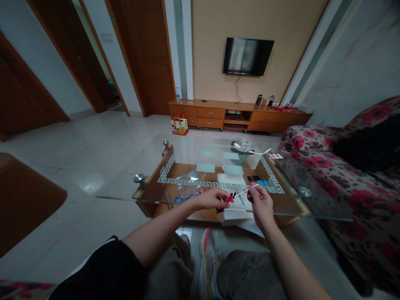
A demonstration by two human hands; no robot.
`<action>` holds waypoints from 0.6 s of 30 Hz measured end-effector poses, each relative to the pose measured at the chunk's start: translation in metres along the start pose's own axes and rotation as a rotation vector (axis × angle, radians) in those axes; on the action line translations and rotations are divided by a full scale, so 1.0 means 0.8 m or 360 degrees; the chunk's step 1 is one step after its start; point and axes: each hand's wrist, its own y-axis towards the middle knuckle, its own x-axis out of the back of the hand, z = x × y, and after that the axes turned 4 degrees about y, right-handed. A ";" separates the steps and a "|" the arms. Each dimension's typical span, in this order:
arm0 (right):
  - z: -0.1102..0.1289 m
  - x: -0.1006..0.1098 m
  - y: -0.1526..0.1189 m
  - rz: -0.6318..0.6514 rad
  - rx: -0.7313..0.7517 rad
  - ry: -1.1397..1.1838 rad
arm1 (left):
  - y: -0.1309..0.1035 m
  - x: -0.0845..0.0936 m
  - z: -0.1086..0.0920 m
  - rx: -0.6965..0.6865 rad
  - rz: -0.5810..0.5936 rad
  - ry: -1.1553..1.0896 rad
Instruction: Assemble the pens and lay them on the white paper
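My left hand (215, 197) is above the near edge of the glass coffee table, its fingers closed on a red marker (230, 198) with black ends. Part of the marker is hidden by the fingers, and I cannot tell whether it is more than one. Close by on the right, my right hand (261, 204) pinches a thin white stick (242, 192), which slants down toward the red marker. Whether the two touch is too small to tell. Just beyond the right hand lie several blue markers (264, 182) with black caps, and some red ones partly covered by the hand.
The glass tabletop (118, 183) overhangs its wooden base. A clear plastic bag (187, 181) is left of my hands, white paper (231, 181) beneath them. A basket (239, 157) stands toward the far right. A flowered sofa (315, 146) borders the right side; a TV cabinet (187, 110) stands beyond.
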 end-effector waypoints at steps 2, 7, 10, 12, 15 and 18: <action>0.000 0.000 0.000 -0.0004 0.0010 -0.0008 | 0.001 0.000 0.002 -0.0027 0.0028 0.0023; 0.002 -0.001 -0.002 0.0016 0.0022 -0.0043 | 0.002 0.000 0.005 0.0004 0.0075 0.0028; 0.003 -0.001 -0.002 0.0011 0.0010 -0.0065 | 0.001 -0.001 0.004 0.0044 0.0068 0.0009; 0.004 -0.002 -0.002 0.0015 0.0010 -0.0072 | 0.001 -0.002 0.003 0.0045 0.0075 -0.0010; 0.006 -0.004 -0.003 0.0029 0.0015 -0.0068 | 0.002 -0.002 0.004 0.0027 0.0070 -0.0016; 0.009 -0.007 -0.006 0.0065 0.0016 -0.0073 | 0.002 -0.002 0.004 0.0004 0.0056 0.0010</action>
